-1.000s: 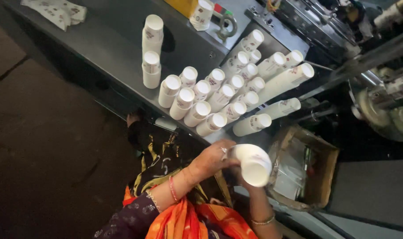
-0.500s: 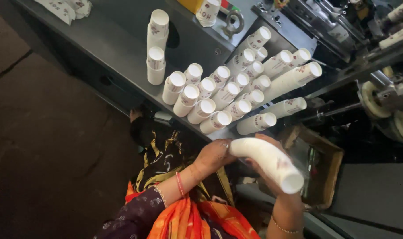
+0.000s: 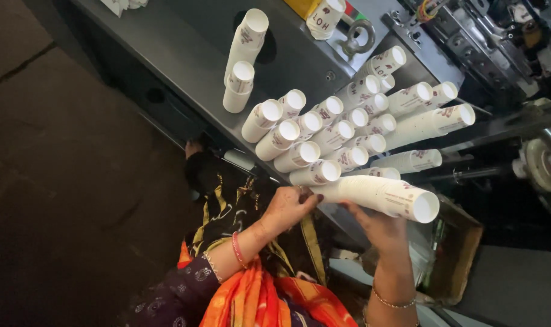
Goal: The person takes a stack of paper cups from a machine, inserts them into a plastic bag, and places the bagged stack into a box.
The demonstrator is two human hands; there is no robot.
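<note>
**Both hands on a long cup stack at the table edge**

So the person's got a long stack (image 3: 381, 195) of nested white paper cups lying sideways, open end pointing right. Left hand (image 3: 287, 209) has its grip closed around the narrow end of the stack, fingertips pinching it. Right hand (image 3: 378, 230) is under the middle, fingers curled up and grasping it from below. The stack sits just at the near edge of the grey table (image 3: 184, 54), right beside the last row of the pile (image 3: 342, 130).

That pile is a whole bunch of similar cup stacks lying tilted on the table, mouths facing up and right, packed touching each other. Two more stacks (image 3: 244, 57) stand off to the left, apart from the pile, one short and one taller leaning over it. A single cup (image 3: 324, 15) sits at the top edge near a metal ring bolt (image 3: 355, 33).

Below right of the hands there's an open cardboard box (image 3: 457, 254). Machine parts (image 3: 481, 36) fill the top right corner.
</note>
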